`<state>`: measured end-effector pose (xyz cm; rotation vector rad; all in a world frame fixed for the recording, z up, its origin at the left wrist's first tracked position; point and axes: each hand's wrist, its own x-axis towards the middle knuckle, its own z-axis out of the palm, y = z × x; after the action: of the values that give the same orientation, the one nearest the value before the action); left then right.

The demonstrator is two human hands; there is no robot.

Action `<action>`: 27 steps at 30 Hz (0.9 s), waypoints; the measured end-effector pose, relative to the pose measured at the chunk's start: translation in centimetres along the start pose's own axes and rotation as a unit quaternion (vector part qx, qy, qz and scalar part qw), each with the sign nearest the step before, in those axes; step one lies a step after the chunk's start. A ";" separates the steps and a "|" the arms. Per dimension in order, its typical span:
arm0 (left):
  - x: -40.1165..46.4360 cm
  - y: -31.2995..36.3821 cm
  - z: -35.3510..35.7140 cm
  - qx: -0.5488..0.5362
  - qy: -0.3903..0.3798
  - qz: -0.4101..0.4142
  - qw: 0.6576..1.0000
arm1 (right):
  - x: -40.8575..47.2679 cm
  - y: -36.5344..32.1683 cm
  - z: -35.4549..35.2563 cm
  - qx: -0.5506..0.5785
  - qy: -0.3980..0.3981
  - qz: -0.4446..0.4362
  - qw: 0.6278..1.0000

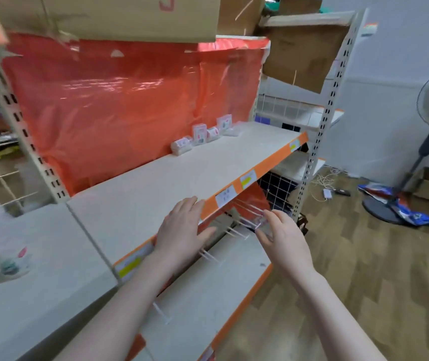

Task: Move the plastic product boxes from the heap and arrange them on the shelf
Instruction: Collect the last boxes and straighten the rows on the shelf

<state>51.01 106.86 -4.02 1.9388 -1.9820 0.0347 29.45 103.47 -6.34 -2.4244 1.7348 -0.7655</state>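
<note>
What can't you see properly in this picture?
- Head view: the print on the small plastic boxes at the back of the shelf is too small to read.
- The packets at the left edge are blurred.
- The price labels on the shelf's orange edge are unreadable.
- The cardboard box on top is cut off by the frame.
- The heap is not in view.
- Both hands, left and right, hold nothing.

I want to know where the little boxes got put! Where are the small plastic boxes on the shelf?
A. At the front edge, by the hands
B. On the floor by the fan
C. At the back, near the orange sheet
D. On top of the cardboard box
C: the small plastic boxes sit at the back of the shelf, close to the orange sheet, far from both hands.
</note>
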 end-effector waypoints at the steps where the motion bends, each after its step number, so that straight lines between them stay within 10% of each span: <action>1: 2.2 -0.2 0.7 0.001 0.001 -0.002 1.000 | 2.2 0.8 0.4 0.003 0.005 -0.004 1.000; 27: 35.4 -2.2 11.5 0.028 0.060 -0.299 0.952 | 49.2 14.6 13.1 0.091 -0.108 -0.178 0.974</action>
<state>50.76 69.65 -5.55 2.4276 -1.2625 0.0487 34.20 50.71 -5.16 -2.6044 1.1175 -0.6251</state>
